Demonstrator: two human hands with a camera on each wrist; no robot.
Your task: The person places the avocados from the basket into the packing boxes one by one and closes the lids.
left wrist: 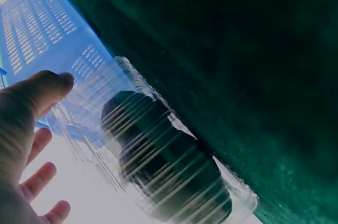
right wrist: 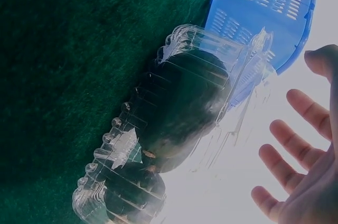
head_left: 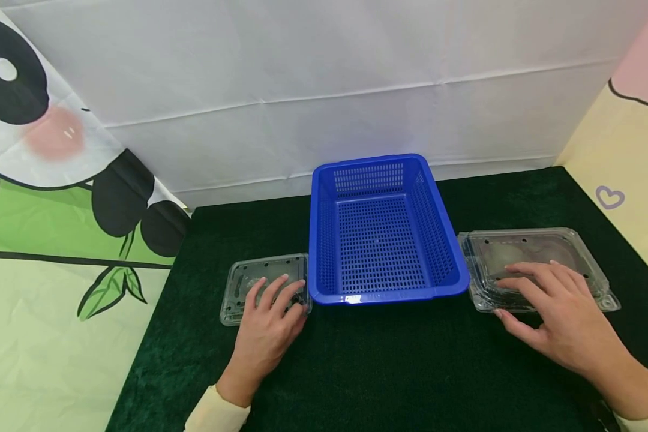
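Two clear boxes (head_left: 266, 279) (head_left: 534, 264), one under each hand (head_left: 270, 324) (head_left: 556, 306), flank blue basket (head_left: 380, 231).

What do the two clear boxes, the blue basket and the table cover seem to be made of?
Small clamshell box and large clamshell box: thin clear plastic, glossy, ribbed, see-through. Basket: rigid blue plastic, moulded with slotted holes, slight sheen. Table cover: dark green fabric, probably velvet or short-pile felt, matte and fuzzy.

No readable text, label, brand or number on any surface in these views.
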